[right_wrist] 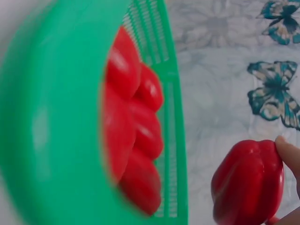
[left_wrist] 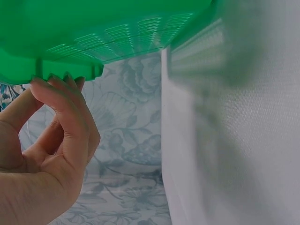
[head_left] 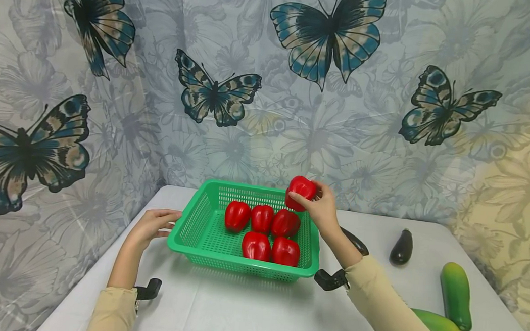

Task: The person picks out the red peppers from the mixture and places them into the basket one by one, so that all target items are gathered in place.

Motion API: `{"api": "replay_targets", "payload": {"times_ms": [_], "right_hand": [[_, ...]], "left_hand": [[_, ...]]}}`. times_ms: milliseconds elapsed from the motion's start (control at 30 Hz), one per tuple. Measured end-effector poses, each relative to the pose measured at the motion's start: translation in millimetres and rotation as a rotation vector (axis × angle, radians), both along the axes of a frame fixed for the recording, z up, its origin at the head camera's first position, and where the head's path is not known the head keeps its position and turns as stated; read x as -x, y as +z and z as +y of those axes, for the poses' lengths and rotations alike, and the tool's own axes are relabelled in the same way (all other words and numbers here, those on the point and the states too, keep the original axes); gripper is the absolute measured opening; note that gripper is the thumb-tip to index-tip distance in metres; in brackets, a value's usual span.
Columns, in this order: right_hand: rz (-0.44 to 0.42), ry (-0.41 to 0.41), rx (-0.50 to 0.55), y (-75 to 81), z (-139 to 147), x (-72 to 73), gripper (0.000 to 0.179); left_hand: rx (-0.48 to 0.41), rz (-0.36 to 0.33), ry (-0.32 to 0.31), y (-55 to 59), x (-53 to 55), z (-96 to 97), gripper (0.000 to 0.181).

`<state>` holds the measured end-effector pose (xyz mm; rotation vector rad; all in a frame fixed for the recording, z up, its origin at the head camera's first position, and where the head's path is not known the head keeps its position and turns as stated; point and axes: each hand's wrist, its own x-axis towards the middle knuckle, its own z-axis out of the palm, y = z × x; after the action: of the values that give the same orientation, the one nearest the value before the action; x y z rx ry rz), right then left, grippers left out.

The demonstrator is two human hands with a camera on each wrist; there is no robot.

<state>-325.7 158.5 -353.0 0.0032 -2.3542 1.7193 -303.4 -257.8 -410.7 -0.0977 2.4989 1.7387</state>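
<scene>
My right hand (head_left: 323, 207) holds a red bell pepper (head_left: 301, 192) between thumb and fingers, above the far right corner of a green plastic basket (head_left: 240, 266). The right wrist view shows this same pepper (right_wrist: 248, 183) beside the basket's rim, with only a thumb and a little of the hand in sight. Inside the basket lie several red bell peppers (head_left: 256, 246), mostly towards its right side. At the left end, my left hand (head_left: 154, 224) touches the basket's rim with its fingertips. Those fingers (left_wrist: 70, 117) appear loosely bent against the rim in the left wrist view.
To the right on the white table (head_left: 219, 309) lie a dark eggplant (head_left: 401, 248) and two green, squash-like vegetables, one upright (head_left: 456, 296) and one partly behind the right sleeve (head_left: 393, 305). Another dark vegetable (head_left: 355, 241) shows behind the right forearm. A butterfly-patterned cloth (head_left: 294, 137) hangs behind.
</scene>
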Motion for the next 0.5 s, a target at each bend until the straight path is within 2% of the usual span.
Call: {"api": "replay_targets", "payload": {"times_ms": [233, 500], "right_hand": [[-0.08, 0.04, -0.013, 5.6, -18, -2.8, 0.083], [-0.109, 0.084, -0.065, 7.8, -38, -5.5, 0.082]], "left_hand": [[0.001, -0.01, 0.002, 0.1, 0.3, 0.1, 0.054], [0.01, -0.004, 0.0, 0.4, 0.0, 0.7, 0.053]]}}
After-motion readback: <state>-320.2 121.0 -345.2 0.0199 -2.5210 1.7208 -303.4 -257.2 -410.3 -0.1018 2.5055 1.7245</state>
